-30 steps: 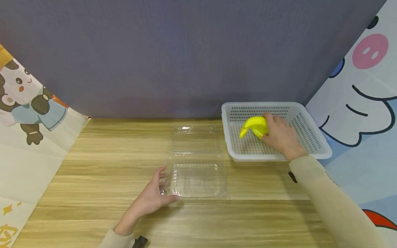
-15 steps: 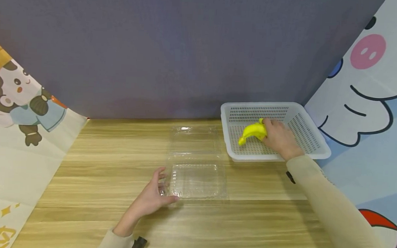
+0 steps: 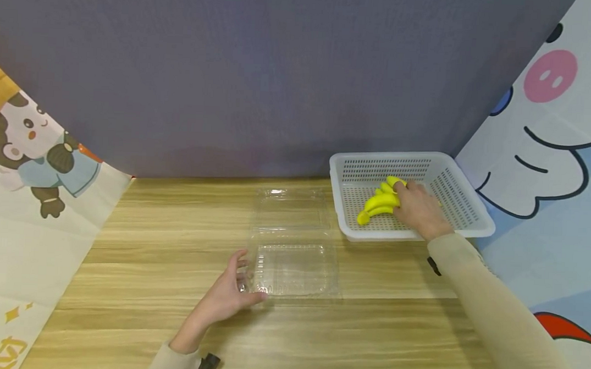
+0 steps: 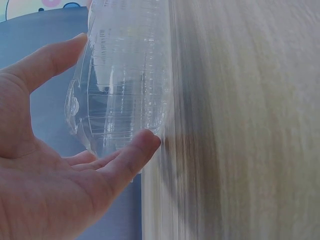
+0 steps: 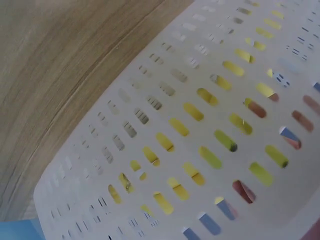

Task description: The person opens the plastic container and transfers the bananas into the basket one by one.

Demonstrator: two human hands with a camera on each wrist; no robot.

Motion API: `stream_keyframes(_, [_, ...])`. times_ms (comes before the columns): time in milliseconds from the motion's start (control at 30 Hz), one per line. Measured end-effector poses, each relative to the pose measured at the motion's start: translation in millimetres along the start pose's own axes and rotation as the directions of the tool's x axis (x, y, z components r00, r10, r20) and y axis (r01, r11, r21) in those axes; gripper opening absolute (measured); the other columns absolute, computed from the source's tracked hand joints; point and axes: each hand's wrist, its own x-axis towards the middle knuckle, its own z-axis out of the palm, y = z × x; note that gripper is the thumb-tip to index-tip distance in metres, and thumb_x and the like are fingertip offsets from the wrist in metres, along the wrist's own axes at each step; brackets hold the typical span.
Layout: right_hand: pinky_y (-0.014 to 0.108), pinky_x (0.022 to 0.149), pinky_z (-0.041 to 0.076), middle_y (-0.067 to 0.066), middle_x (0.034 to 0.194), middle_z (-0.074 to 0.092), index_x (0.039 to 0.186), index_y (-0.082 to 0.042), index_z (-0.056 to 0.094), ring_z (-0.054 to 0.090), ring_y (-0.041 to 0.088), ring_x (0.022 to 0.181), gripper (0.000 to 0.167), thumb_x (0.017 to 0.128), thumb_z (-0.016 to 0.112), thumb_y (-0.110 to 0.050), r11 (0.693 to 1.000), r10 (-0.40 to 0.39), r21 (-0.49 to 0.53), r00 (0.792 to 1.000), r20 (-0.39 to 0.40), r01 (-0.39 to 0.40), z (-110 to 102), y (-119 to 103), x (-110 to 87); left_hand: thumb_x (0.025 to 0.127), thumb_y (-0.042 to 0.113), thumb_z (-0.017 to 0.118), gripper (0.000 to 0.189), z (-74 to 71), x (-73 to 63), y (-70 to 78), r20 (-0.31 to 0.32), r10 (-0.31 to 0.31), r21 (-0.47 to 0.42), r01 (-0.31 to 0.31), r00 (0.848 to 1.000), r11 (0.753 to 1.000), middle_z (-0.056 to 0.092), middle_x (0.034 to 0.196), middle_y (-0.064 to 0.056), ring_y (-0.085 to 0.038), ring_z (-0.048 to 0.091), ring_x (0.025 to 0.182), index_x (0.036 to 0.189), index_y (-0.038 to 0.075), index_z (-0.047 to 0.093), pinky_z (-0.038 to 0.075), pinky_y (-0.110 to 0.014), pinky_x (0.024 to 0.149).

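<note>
In the head view, a yellow bunch of bananas (image 3: 383, 201) lies low inside the white slotted basket (image 3: 341, 208). My right hand (image 3: 417, 207) grips its right side from above, with fingertips partly hidden. Yellow shows through the basket's slots in the right wrist view, where most of that hand is behind the wall. A clear plastic clamshell container (image 3: 294, 270) lies unfolded on the table, its lid (image 3: 292, 207) toward the back. My left hand (image 3: 226, 292) holds its near left corner, thumb on the front edge and fingers round the left side (image 4: 117, 85).
The wood-grain table (image 3: 164, 245) extends around the container. A grey upright panel (image 3: 230, 82) closes off the back. Printed cartoon sheets stand at the left (image 3: 30, 250) and the right (image 3: 528, 178), the right one close by the basket.
My right hand has turned the bananas in the basket and lowered them; their stem end now points toward the near left, and more of the bunch shows. The left hand and container stay put.
</note>
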Motion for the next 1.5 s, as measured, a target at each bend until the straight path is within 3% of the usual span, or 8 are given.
stream_keyframes(333, [0.066,0.088,0.048,0.029,0.129,0.048,0.139,0.003,0.049,0.047,0.047,0.118,0.05,0.093,0.065,-0.011,1.0,0.003,0.011,1.0,-0.01,-0.003,-4,-4,-3.1,0.073,0.027,0.092,0.115,-1.2,-0.3,2.1,0.001,0.005,-0.003,-0.005,1.0,1.0,0.037,0.155,-0.025,-0.047,0.052,0.129,0.16,0.01,0.018,0.047,-0.062,0.102])
stream_keyframes(833, [0.066,0.08,0.05,0.026,0.132,0.051,0.136,0.001,0.054,0.047,0.047,0.123,0.044,0.093,0.062,-0.011,0.999,-0.026,0.021,0.995,-0.1,0.029,-18,-19,-9.9,0.072,0.026,0.093,0.116,-3.6,0.2,4.3,-0.017,-0.009,0.026,0.01,1.0,1.0,0.041,0.152,-0.025,-0.045,0.053,0.128,0.159,0.007,0.019,0.047,-0.06,0.103])
stream_keyframes(1200, [0.064,0.076,0.053,0.023,0.126,0.057,0.128,0.0,0.06,0.052,0.044,0.117,0.039,0.094,0.065,-0.018,0.998,-0.048,0.028,0.987,-0.156,0.053,-33,-40,-23.7,0.071,0.03,0.093,0.118,-5.3,3.0,5.7,-0.008,-0.012,0.056,0.012,1.0,0.998,0.038,0.153,-0.026,-0.046,0.051,0.129,0.159,0.005,0.018,0.046,-0.06,0.104])
stream_keyframes(1367, [0.062,0.075,0.055,0.025,0.125,0.058,0.123,0.002,0.063,0.053,0.045,0.116,0.036,0.093,0.068,-0.017,0.994,-0.086,0.047,0.972,-0.217,0.098,-40,-47,-34.2,0.072,0.03,0.092,0.118,-6.2,5.2,7.8,-0.001,-0.019,0.068,0.019,1.0,0.997,0.037,0.154,-0.028,-0.048,0.049,0.131,0.16,0.004,0.016,0.045,-0.061,0.105])
stream_keyframes(1500, [0.055,0.069,0.056,0.025,0.117,0.06,0.119,0.004,0.064,0.057,0.042,0.104,0.034,0.091,0.07,-0.016,0.99,-0.108,0.059,0.96,-0.259,0.128,-43,-50,-43.8,0.073,0.032,0.092,0.118,-6.5,7.0,9.2,-0.003,-0.023,0.085,0.023,1.0,0.996,0.037,0.154,-0.027,-0.049,0.049,0.131,0.16,0.005,0.017,0.045,-0.061,0.105])
